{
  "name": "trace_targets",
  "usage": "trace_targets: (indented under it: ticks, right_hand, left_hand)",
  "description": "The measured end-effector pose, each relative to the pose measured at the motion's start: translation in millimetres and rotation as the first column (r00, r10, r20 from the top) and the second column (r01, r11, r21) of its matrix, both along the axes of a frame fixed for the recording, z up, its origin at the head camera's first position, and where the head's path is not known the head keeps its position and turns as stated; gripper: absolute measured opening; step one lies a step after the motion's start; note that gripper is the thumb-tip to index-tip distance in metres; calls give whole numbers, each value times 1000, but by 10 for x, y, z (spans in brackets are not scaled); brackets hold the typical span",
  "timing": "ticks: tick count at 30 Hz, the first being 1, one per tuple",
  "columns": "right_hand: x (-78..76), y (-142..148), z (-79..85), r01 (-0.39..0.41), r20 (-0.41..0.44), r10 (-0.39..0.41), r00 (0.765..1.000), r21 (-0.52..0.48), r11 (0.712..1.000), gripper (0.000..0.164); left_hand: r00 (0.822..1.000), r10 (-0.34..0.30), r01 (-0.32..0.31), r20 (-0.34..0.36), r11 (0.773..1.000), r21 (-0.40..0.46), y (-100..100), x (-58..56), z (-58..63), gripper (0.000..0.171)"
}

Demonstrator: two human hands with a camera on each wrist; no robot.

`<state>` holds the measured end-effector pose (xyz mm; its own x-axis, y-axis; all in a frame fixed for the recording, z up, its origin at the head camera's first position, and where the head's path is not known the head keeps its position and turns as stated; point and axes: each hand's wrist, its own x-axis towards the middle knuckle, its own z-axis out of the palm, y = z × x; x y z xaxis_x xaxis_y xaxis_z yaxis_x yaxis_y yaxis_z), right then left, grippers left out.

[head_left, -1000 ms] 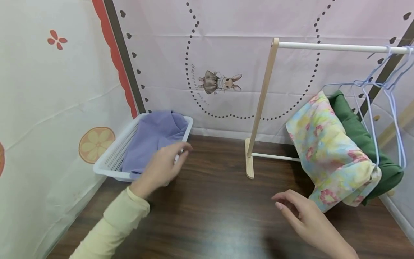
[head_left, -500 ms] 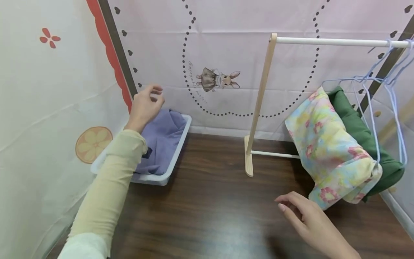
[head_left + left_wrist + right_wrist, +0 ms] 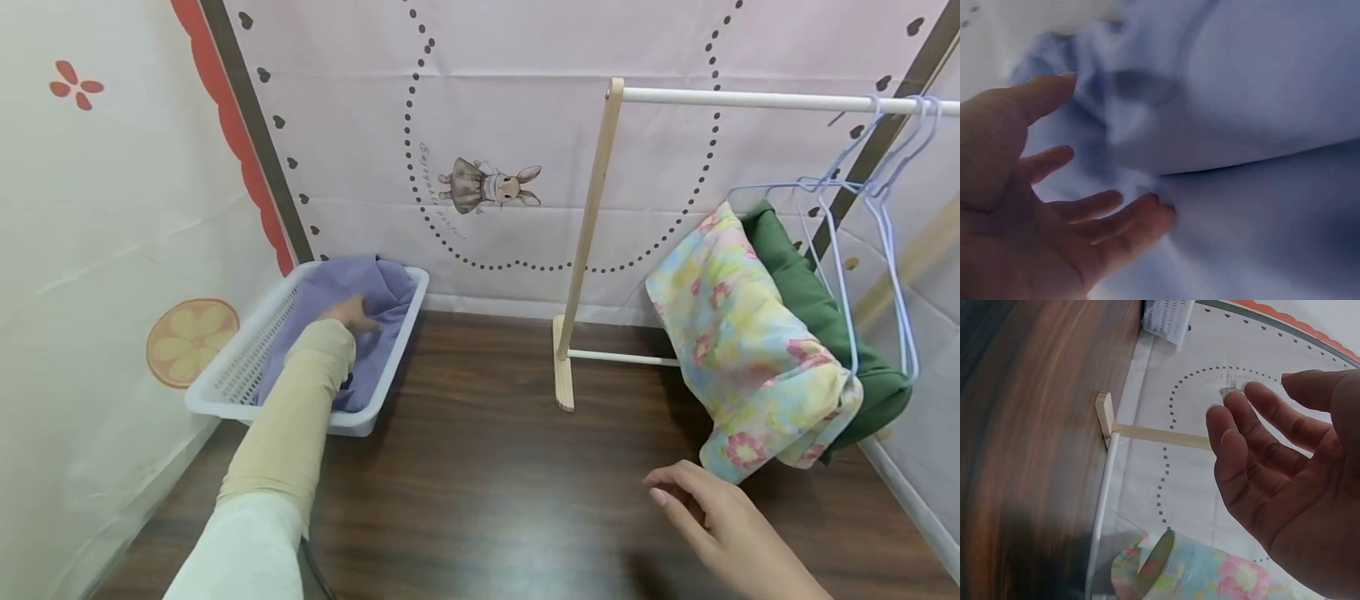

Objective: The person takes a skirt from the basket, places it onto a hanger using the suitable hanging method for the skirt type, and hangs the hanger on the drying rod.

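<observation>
While one patterned backdrop sheet (image 3: 472, 108) covers the rear and left side, one dark wood counter (image 3: 480, 483) stretches out below, and on it stands one garment rack (image 3: 590, 217), wooden upright, white rail across the top. Over to the left now: one white mesh basket (image 3: 258, 346), right up by the backdrop sheet. Back on the rack's right side, two cloths hang together, one floral cloth (image 3: 738, 333) in front, one green cloth (image 3: 791, 275) just behind. Bunched inside the basket lies one purple cloth (image 3: 373, 350). Three pale blue hangers (image 3: 873, 192), counting the hooks, crowd the rail; which one carries which cloth is hard to call. Now the grips, two of them! Left grip (image 3: 348, 315) is down inside the basket over the purple cloth, fingers spread, thumb well apart; the wrist view has the fingertips right at the fabric, though touching or just above it, I cannot tell. Right grip (image 3: 723, 521) hovers above the counter near the floral cloth, fingers loosely bent, thumb apart, palm bare. And smallest, one printed rabbit (image 3: 487, 185) lies sideways on the backdrop sheet, between basket and rack.
</observation>
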<state>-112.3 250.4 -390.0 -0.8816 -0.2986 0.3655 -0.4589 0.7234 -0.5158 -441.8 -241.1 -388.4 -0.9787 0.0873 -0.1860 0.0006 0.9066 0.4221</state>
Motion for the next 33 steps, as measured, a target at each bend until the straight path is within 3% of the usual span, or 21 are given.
trace_targets:
  ticks: [6,11,15,20,25,27,33]
  right_hand:
    - [68,69,-28,18,21,-19,1000,39,999,16]
    - [61,71,-54,6,9,-6,1000,36,999,16]
    - [59,61,-64,1,-18,0,1000,38,999,17]
    - [89,57,-56,-2,-6,2,1000,35,999,17]
    - [100,53,-33,22,78,-24,997,27,999,12]
    - [90,47,-25,31,102,-33,994,27,999,11]
    - [81,31,-30,24,91,-26,996,28,999,10]
  left_hand:
    - [1000,10,-9,3,997,-78,27,19,-159,54]
    - [999,-31,30,-35,999,-34,-17,-6,-71,43]
    - [982,-66,70,-175,997,16,-29,-15,43,27]
    - [919,-17,47,-393,997,66,5,6,271,18]
    - [900,28,15,-435,995,94,29,124,647,22]
    - [884,21,26,-467,995,94,31,189,808,23]
    - [780,58,31,-623,991,132,82,368,1216,22]
